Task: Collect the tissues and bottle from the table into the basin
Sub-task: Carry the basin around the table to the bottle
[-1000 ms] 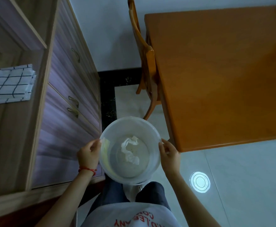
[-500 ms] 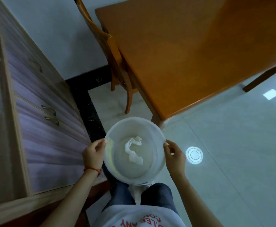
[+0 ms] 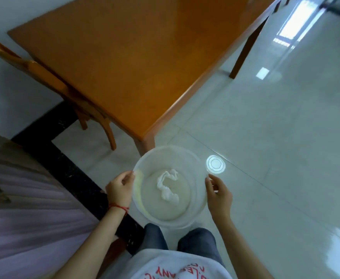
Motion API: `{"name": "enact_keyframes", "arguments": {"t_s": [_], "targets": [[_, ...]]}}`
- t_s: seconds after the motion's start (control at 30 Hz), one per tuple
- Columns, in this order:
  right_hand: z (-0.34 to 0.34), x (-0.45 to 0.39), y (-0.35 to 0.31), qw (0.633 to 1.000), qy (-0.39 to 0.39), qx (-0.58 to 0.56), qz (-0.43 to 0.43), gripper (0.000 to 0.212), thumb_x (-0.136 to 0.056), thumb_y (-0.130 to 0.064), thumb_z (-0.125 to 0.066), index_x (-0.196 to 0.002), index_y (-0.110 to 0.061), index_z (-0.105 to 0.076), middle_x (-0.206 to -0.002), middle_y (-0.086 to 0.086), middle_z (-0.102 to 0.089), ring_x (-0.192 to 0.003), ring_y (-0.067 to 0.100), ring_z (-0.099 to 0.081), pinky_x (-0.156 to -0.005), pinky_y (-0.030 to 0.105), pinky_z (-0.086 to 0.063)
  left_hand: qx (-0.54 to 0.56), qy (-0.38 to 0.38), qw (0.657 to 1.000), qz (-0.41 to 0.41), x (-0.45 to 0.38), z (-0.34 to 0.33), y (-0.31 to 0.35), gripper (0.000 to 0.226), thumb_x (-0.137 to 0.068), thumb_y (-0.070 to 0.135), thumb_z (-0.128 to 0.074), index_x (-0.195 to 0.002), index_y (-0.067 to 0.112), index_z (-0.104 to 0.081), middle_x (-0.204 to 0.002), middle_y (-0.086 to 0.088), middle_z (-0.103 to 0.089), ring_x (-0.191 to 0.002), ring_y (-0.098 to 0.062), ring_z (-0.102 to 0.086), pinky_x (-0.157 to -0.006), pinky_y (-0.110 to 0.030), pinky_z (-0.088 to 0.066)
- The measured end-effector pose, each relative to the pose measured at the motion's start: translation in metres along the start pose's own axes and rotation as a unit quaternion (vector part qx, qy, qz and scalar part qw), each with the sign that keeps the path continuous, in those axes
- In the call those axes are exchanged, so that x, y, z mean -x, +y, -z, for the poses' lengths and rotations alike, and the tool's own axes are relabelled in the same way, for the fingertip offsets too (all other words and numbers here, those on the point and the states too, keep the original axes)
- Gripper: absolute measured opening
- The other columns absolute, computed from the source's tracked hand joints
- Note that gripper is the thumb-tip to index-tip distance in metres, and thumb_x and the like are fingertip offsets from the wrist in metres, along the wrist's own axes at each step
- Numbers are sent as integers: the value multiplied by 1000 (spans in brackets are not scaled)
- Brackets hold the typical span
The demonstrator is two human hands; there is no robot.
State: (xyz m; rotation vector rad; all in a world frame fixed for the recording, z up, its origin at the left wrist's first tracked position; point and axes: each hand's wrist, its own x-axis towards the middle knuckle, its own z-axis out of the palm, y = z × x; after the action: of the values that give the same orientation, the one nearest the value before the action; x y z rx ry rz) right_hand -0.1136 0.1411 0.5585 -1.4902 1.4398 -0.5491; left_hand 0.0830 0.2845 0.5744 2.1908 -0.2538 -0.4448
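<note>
I hold a translucent white plastic basin [image 3: 195,158] in front of my body, above the floor. My left hand [image 3: 119,188] grips its left rim and my right hand [image 3: 218,195] grips its right rim. One crumpled white tissue [image 3: 168,185] lies on the basin's bottom. The orange wooden table [image 3: 137,61] stands just beyond the basin, its near corner almost above the rim. No bottle shows in this view.
A wooden chair [image 3: 44,71] is tucked at the table's left side. A purple-fronted cabinet [image 3: 24,208] runs along my left. Glossy pale floor tiles [image 3: 276,148] stretch to the right, with a round light reflection [image 3: 215,164] beside the basin.
The view has swung to the right: the cabinet slid off to the left and more floor and the table's far leg came into sight. Both hands keep the basin as before.
</note>
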Motion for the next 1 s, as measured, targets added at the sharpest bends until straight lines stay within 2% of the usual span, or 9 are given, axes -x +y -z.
{"name": "enact_keyframes", "arguments": {"t_s": [0.13, 0.2, 0.37, 0.43, 0.5, 0.57, 0.7, 0.87, 1.0], "targets": [[44, -13, 16, 998, 59, -28, -21, 17, -87, -20, -56, -100, -15, -67, -79, -1, -67, -67, -11, -56, -61, 2, -41, -13, -44, 998, -41, 10, -45, 36, 23, -82, 15, -61, -98, -1, -67, -93, -23, -70, -85, -27, -61, -75, -27, -40], [68, -19, 26, 994, 89, -47, -34, 17, -87, -21, -56, -100, -16, -67, -83, -2, -67, -68, -10, -57, -61, 2, -41, -16, -74, 995, -63, 17, -69, 52, 24, -82, 15, -61, -99, 0, -67, -94, -23, -70, -84, -25, -61, -75, -28, -42], [122, -34, 51, 986, 147, -57, -60, 21, -88, -22, -56, -104, -13, -66, -89, 3, -68, -74, 6, -59, -62, 9, -43, -22, -136, 986, -97, 37, -129, 88, 27, -82, 20, -61, -99, 0, -66, -96, -20, -70, -82, -20, -57, -75, -28, -43], [141, -41, 59, 981, 168, -64, -67, 20, -88, -21, -56, -103, -13, -66, -89, 3, -68, -74, 7, -60, -62, 5, -43, -25, -157, 981, -109, 43, -152, 100, 27, -82, 19, -61, -99, -2, -66, -96, -21, -70, -83, -22, -59, -74, -28, -43], [160, -47, 66, 978, 187, -59, -67, 20, -88, -21, -56, -103, -13, -66, -90, 3, -69, -75, 10, -61, -63, 8, -44, -34, -177, 977, -118, 46, -174, 111, 28, -82, 22, -61, -98, -1, -66, -95, -20, -71, -87, -28, -63, -75, -30, -45], [178, -55, 70, 976, 202, -56, -67, 21, -88, -21, -56, -104, -12, -66, -90, 2, -69, -75, 11, -60, -64, 10, -43, -41, -184, 974, -127, 51, -194, 123, 27, -82, 23, -61, -96, 1, -67, -94, -20, -71, -89, -29, -64, -77, -31, -47], [209, -77, 74, 970, 226, -64, -70, 20, -88, -20, -56, -103, -11, -66, -88, 0, -67, -73, 3, -59, -63, 1, -41, -47, -185, 967, -165, 64, -227, 155, 25, -82, 19, -61, -96, -1, -67, -93, -21, -71, -81, -18, -57, -74, -26, -41], [235, -115, 69, 965, 244, -67, -68, 19, -87, -21, -57, -101, -12, -67, -86, -1, -67, -72, -9, -58, -63, 0, -41, -32, -195, 963, -182, 60, -265, 197, 26, -83, 18, -60, -98, -2, -66, -95, -21, -71, -80, -20, -57, -74, -25, -40], [250, -161, 60, 961, 257, -70, -69, 21, -88, -22, -56, -103, -10, -67, -85, 0, -67, -73, 3, -60, -64, 1, -41, -30, -199, 961, -191, 41, -303, 231, 27, -83, 18, -60, -99, -2, -66, -97, -21, -70, -82, -20, -58, -74, -25, -40]]}}
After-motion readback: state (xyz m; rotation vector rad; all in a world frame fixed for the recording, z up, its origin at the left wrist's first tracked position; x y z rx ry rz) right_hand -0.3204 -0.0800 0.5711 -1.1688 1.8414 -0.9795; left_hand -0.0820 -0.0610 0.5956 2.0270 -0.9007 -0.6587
